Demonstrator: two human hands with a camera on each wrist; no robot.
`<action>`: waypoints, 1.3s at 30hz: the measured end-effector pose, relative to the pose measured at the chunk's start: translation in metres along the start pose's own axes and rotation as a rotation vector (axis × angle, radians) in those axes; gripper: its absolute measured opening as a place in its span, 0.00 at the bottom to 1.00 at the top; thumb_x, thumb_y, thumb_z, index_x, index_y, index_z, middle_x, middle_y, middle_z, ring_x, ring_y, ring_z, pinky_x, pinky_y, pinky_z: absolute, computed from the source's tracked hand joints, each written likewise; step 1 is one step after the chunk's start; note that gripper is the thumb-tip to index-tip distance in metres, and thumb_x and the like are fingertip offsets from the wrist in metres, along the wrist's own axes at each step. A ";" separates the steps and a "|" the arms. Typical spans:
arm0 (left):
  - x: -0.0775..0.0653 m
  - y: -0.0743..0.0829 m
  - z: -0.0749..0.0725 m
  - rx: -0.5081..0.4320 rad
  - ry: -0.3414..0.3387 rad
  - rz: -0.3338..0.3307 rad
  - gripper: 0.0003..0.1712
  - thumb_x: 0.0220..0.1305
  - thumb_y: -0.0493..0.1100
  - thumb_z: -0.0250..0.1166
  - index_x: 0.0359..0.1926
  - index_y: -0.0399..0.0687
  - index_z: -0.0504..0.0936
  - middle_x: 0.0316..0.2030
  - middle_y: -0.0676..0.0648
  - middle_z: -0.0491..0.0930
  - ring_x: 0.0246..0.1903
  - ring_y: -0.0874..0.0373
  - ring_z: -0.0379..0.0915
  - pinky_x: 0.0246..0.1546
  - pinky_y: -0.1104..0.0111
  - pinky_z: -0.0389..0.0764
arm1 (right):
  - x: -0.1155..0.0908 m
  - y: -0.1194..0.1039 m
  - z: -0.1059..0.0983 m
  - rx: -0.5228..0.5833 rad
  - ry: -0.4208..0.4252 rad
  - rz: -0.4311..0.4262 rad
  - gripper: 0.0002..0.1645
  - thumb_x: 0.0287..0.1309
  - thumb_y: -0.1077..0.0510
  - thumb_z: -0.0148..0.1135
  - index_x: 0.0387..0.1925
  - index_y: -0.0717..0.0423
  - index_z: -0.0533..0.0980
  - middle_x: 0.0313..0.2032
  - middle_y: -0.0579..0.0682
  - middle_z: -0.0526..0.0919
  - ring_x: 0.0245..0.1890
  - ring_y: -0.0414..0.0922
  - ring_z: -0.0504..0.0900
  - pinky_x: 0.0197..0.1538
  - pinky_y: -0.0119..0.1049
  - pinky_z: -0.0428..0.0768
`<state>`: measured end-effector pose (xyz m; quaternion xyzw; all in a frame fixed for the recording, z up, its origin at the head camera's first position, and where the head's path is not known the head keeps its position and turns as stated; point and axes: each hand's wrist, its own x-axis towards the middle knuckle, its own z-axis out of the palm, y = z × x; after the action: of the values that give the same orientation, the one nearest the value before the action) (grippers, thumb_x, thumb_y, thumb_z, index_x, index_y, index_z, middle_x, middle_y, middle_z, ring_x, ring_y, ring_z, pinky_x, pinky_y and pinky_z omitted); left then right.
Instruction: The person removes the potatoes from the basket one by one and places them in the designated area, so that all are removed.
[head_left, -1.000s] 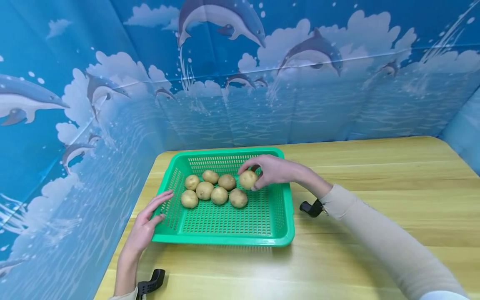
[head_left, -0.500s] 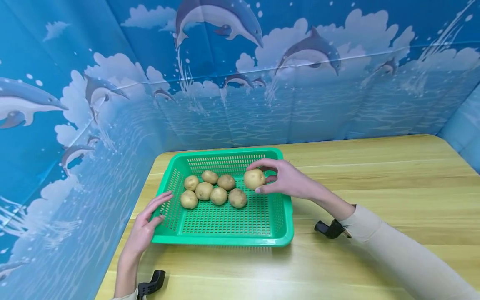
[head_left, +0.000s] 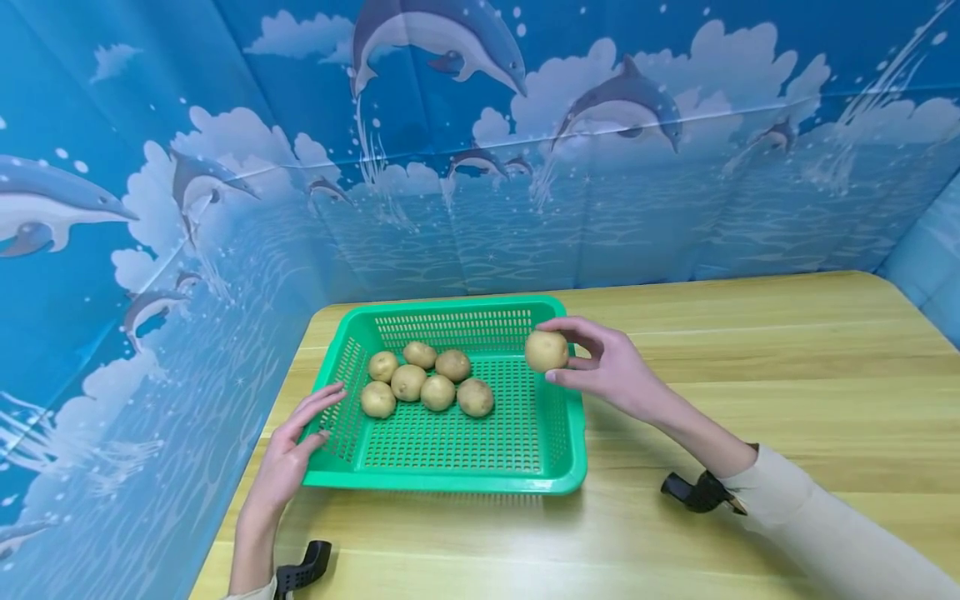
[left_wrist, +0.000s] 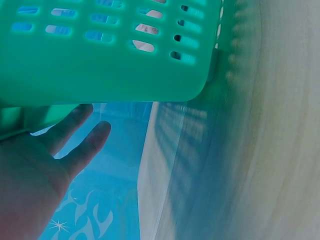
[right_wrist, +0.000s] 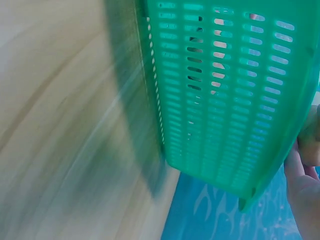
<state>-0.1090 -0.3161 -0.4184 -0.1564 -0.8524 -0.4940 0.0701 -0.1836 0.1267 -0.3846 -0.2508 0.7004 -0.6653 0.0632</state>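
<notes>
A green slotted plastic basket (head_left: 442,482) stands on the table with several potatoes (head_left: 408,382) loosely grouped in its left half. My right hand (head_left: 617,371) pinches one potato (head_left: 546,351) between thumb and fingers, above the basket's right side near the rim. In the right wrist view, the hand (right_wrist: 304,192) shows only in part at the right edge, beyond the basket wall (right_wrist: 235,100). My left hand (head_left: 281,462) rests at the basket's left rim with its fingers fairly straight. In the left wrist view, two extended fingers (left_wrist: 90,142) show beside the basket's outer wall.
The wood-grain table (head_left: 750,375) extends to the right of the basket and in front of it. A blue curtain (head_left: 480,225) printed with dolphins hangs behind and on the left. Black wrist devices (head_left: 697,492) are strapped to both forearms.
My right hand has carried the potato to the right, away from the other potatoes and over the basket's right side. The left hand and the basket have stayed in place.
</notes>
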 end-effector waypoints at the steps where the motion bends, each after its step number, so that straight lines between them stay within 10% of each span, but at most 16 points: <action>1: 0.000 0.000 0.000 0.002 -0.001 -0.002 0.33 0.61 0.20 0.51 0.66 0.41 0.73 0.70 0.45 0.63 0.73 0.49 0.47 0.63 0.77 0.55 | -0.002 0.001 -0.002 0.003 0.014 -0.004 0.33 0.52 0.66 0.73 0.60 0.53 0.74 0.61 0.52 0.73 0.58 0.51 0.77 0.54 0.42 0.79; 22: 0.002 0.000 0.000 -0.012 0.004 0.008 0.33 0.61 0.19 0.50 0.66 0.40 0.72 0.70 0.45 0.64 0.73 0.50 0.48 0.64 0.78 0.53 | -0.025 0.023 -0.046 -0.131 0.206 -0.024 0.34 0.52 0.70 0.71 0.62 0.58 0.72 0.60 0.54 0.75 0.58 0.45 0.74 0.50 0.33 0.80; 39: -0.001 -0.004 0.001 -0.031 0.013 -0.032 0.34 0.60 0.19 0.50 0.67 0.41 0.71 0.69 0.48 0.65 0.73 0.51 0.47 0.64 0.77 0.53 | -0.026 0.047 -0.073 -0.386 0.082 0.118 0.34 0.51 0.67 0.73 0.60 0.58 0.72 0.60 0.59 0.73 0.56 0.60 0.77 0.47 0.33 0.81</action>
<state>-0.1097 -0.3178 -0.4226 -0.1405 -0.8466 -0.5091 0.0650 -0.2041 0.2034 -0.4281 -0.1894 0.8303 -0.5236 0.0243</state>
